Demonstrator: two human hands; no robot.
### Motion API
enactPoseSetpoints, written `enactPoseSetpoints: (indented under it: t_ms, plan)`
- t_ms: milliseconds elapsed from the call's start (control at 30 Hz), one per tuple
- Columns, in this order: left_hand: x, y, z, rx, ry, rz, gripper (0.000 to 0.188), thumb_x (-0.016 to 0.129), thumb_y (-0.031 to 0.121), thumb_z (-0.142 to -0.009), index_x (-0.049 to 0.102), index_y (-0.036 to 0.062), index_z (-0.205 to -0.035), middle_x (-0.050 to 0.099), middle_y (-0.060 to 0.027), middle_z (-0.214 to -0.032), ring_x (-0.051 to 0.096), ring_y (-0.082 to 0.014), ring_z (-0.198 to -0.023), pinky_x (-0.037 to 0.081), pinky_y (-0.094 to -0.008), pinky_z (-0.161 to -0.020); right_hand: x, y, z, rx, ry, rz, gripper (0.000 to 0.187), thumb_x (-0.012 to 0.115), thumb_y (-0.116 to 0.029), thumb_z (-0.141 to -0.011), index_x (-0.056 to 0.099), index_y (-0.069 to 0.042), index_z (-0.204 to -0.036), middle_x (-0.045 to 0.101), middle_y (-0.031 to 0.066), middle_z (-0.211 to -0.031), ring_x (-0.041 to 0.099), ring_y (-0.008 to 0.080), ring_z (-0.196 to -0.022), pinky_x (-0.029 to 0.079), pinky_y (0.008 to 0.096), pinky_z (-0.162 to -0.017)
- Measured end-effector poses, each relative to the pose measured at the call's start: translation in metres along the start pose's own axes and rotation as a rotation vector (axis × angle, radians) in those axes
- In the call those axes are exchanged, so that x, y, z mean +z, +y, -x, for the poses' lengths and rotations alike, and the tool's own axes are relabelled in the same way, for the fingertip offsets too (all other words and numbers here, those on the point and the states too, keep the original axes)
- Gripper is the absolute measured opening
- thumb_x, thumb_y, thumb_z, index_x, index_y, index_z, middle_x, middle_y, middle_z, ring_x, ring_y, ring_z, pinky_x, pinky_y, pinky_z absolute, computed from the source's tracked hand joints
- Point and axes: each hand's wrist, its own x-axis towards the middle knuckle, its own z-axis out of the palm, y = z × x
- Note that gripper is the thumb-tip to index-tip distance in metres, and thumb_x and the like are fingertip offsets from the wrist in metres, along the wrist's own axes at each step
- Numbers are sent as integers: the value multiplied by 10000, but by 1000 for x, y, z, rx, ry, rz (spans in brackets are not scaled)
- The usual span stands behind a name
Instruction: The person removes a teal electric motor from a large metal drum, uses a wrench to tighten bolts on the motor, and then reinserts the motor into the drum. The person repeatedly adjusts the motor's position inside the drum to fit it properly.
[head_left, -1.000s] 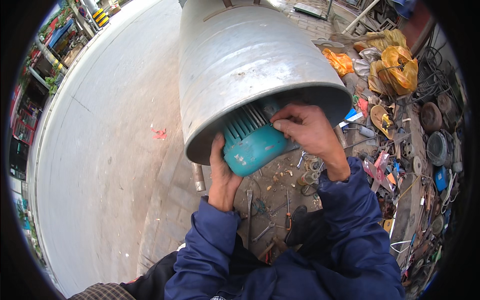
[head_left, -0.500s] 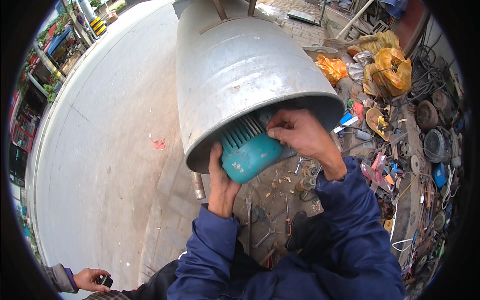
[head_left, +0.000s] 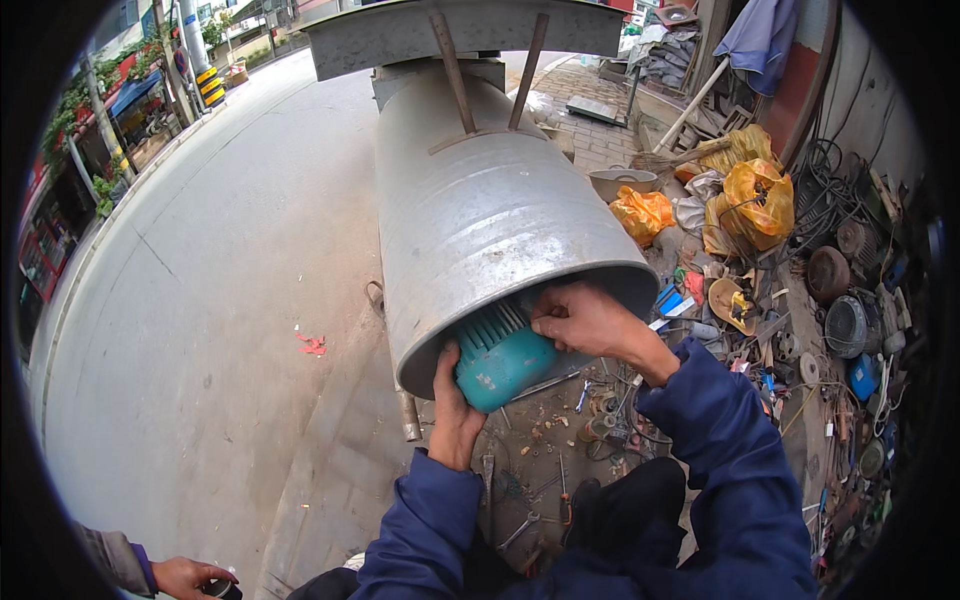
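Note:
A teal electric motor with cooling fins sits in the mouth of a large grey metal cylinder. Its rounded end cover, paint scuffed, points toward me. My left hand cups the motor's left side, the thumb up along it and the other fingers mostly hidden beneath. At the motor's upper right, just inside the rim, my right hand has thumb and forefinger pinched together. Whatever lies between those fingertips is too small or hidden to make out.
Wrenches, a screwdriver and small debris lie on the ground below. Scrap, cables and orange bags crowd the right. Another person's hand holds a small dark object at lower left. The road stretches along the left.
The view has tilted up, bringing more of the cylinder's far end and its metal plate into sight. Both hands stay at the motor, the right still pinching.

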Motion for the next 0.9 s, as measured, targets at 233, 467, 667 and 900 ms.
enactPoseSetpoints:
  t_ms: [233, 467, 667, 900]
  plan:
    - [-3, -3, -4, 28, 3, -24, 558, 657, 466, -1002, 590, 86, -1405, 692, -117, -1318, 691, -295, -1172, 573, -475, -1026, 1, -6, 1, -145, 53, 220, 229, 707, -180, -923, 752, 21, -1021, 754, 187, -850, 749, 295, -757, 585, 407, -721]
    - [-10, -4, -9, -7, -14, -34, 567, 649, 468, -1006, 585, 76, -1410, 692, -130, -1306, 697, -293, -1160, 582, -473, -1015, 11, 6, 2, -255, 164, 284, 232, 722, -188, -930, 755, 20, -1027, 777, 183, -928, 757, 282, -835, 582, 386, -768]
    - [-5, -2, -5, 7, -45, 36, 472, 640, 332, -1034, 573, 42, -1400, 679, -110, -1290, 679, -254, -1161, 564, -412, -1034, 12, 1, 2, -242, 165, 319, 249, 692, -198, -943, 752, 6, -1072, 753, 244, -984, 732, 425, -953, 576, 466, -846]
    - [-3, -1, -4, 10, -21, 4, 516, 671, 382, -1007, 575, 69, -1406, 679, -122, -1307, 684, -285, -1182, 568, -473, -1045, 17, -6, 5, -341, 215, 474, 234, 663, -210, -971, 704, 17, -1012, 714, 262, -955, 680, 479, -926, 543, 511, -807]
